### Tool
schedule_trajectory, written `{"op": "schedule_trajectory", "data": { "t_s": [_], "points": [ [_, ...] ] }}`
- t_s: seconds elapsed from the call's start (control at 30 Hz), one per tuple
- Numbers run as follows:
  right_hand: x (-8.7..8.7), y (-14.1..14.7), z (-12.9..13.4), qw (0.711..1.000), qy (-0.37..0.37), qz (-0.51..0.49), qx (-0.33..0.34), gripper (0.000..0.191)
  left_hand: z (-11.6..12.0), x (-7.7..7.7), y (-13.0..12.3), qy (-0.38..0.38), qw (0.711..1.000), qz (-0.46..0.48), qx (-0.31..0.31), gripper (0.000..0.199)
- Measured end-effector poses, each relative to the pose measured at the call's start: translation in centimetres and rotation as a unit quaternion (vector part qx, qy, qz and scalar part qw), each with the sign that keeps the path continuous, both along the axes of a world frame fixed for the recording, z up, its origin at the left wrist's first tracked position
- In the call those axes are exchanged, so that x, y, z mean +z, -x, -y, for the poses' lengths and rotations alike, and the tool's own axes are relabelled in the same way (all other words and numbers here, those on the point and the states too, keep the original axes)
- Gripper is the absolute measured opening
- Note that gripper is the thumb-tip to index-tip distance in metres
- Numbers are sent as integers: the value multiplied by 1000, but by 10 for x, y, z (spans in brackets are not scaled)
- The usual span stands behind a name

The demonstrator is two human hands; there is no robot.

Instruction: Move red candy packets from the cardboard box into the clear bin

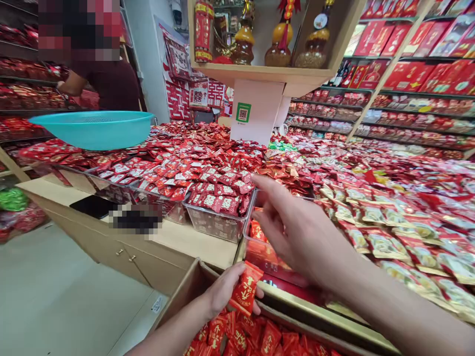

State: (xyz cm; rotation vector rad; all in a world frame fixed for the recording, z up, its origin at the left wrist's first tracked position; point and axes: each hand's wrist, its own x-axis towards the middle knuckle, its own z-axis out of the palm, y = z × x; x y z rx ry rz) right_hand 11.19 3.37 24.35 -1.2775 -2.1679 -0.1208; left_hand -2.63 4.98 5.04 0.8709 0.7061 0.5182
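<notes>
L hand [222, 290] w/ red packet [245, 295]

Pale floor [55, 282], wooden counter [178, 237], white wall [148, 64] and red-stocked shelves [419, 74] fill the bright shop.

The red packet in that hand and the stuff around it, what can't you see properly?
Head view only:
- Red packet: the left hand covers its left side.
- Clear bin: the right hand blocks its contents.
- Cardboard box: cut off by the bottom edge.
- Counter: a blurred patch hides something.
- Teal basin: its inside is out of sight.
</notes>
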Motion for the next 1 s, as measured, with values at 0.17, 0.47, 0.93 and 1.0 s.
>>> {"op": "schedule_trajectory", "data": {
  "t_s": [0.17, 0.47, 0.93, 1.0],
  "points": [
    [-85, -17, 20, 976, 206, -72, -10, 19, 4, -3, 0, 4, 1000, 23, -9, 54],
    [-183, -6, 43, 898, 302, -312, -72, 29, 9, 13, 4, -123, 991, 11, -57, 37],
    [-180, -26, 54, 808, 408, -425, 20, 42, 6, 25, 15, -177, 973, -109, -99, 58],
    [-171, -28, 57, 790, 449, -415, 44, 35, 13, 33, 13, -184, 970, -118, -109, 58]
  ]
}}
